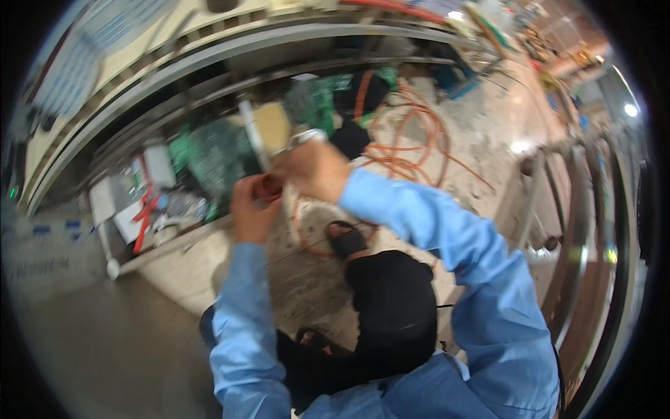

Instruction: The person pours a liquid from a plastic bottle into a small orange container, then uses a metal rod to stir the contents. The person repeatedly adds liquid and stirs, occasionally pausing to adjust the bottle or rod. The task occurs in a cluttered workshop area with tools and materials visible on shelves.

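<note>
Both my hands meet in front of me, above the floor beside a low rack. My left hand point(252, 213) is closed round a small reddish-brown, round piece point(268, 187) that looks like a short tube or ring. Up against it on the right is my right hand point(317, 171), its fingers curled in and smeared by motion. What those fingers grip is hidden. A whitish, shiny thing point(309, 135) shows just beyond the right knuckles; I cannot tell whether the hand touches it.
A rack's lower shelf holds red-handled pliers point(146, 213), green plastic wrapping point(209, 157) and a tan board point(271, 127). An orange hose point(419, 150) lies coiled on the floor. Metal rails point(583, 202) stand at the right, a grey panel point(45, 241) at the left.
</note>
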`<action>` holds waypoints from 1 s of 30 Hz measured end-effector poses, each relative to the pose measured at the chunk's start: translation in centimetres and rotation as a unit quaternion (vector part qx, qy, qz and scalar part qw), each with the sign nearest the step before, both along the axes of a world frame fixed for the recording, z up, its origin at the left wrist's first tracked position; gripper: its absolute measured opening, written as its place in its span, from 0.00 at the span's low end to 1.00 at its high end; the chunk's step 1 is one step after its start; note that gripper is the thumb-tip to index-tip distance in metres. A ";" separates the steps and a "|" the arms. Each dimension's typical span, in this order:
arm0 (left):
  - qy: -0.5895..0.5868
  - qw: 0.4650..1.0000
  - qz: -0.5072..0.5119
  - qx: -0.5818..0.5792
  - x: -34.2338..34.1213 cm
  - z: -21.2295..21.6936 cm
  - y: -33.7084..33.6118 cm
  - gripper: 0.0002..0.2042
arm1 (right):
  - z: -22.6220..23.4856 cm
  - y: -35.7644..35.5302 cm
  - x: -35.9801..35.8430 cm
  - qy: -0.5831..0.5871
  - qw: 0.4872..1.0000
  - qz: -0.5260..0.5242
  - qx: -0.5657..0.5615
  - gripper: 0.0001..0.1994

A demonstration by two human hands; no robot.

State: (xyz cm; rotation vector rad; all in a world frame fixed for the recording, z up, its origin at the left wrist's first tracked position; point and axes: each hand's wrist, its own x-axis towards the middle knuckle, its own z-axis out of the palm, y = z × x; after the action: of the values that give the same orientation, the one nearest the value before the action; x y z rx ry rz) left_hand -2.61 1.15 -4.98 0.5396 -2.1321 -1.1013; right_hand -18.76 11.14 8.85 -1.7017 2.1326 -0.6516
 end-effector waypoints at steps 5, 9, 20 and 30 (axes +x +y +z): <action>-0.051 0.991 -0.016 0.124 -0.6 2.8 0.9 0.26 | 0.5 0.3 0.0 -0.089 0.984 0.011 -0.156 0.09; -0.045 0.991 -0.005 0.124 -0.1 3.3 0.8 0.26 | 1.8 0.7 0.2 -0.087 0.995 0.031 -0.042 0.08; -0.038 0.991 -0.004 0.126 0.0 3.2 1.1 0.26 | 1.1 1.2 -0.1 -0.017 0.996 -0.011 -0.086 0.08; -0.039 0.991 -0.003 0.126 -0.2 3.8 1.1 0.23 | 1.8 0.8 -0.2 -0.050 0.994 0.000 -0.096 0.09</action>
State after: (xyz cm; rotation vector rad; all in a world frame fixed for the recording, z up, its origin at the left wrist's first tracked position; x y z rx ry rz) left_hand -2.83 2.26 -1.15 0.7038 -2.0740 -1.3826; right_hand -18.94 11.89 10.68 -1.7263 2.0569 -0.9490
